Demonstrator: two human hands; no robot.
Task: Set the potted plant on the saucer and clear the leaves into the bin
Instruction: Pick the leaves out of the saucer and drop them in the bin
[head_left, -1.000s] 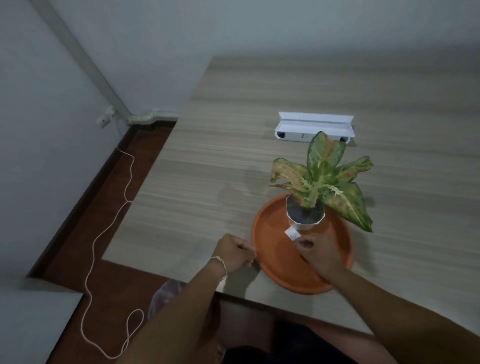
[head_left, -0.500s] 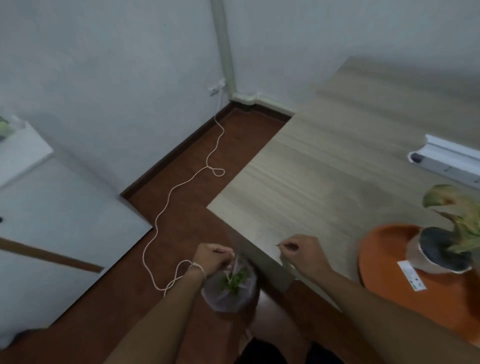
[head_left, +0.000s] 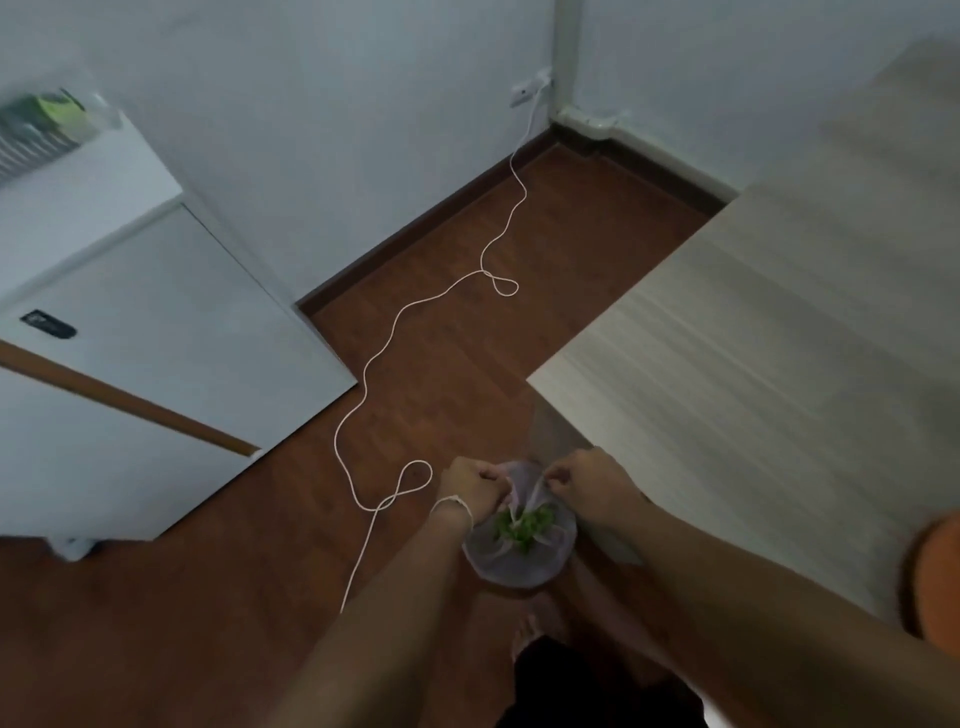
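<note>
A white cabinet (head_left: 156, 332) is being shown at the far left, with a white cord (head_left: 384, 338) lying in loops across the brown floor (head_left: 218, 597) beside it. Low in the middle, the left hand (head_left: 470, 488) is being kept closed, its fingers pinched on the edge of the thin plastic liner of the bin (head_left: 519, 564). Green leaves (head_left: 522, 525) are being held inside the bin, which is standing on the floor just off the corner of the table (head_left: 753, 364). The right hand (head_left: 587, 480) is likewise being pinched shut on the liner's opposite edge. At the far right edge, only a sliver of the orange saucer (head_left: 935, 577) is being seen on the table; the potted plant is out of view.
</note>
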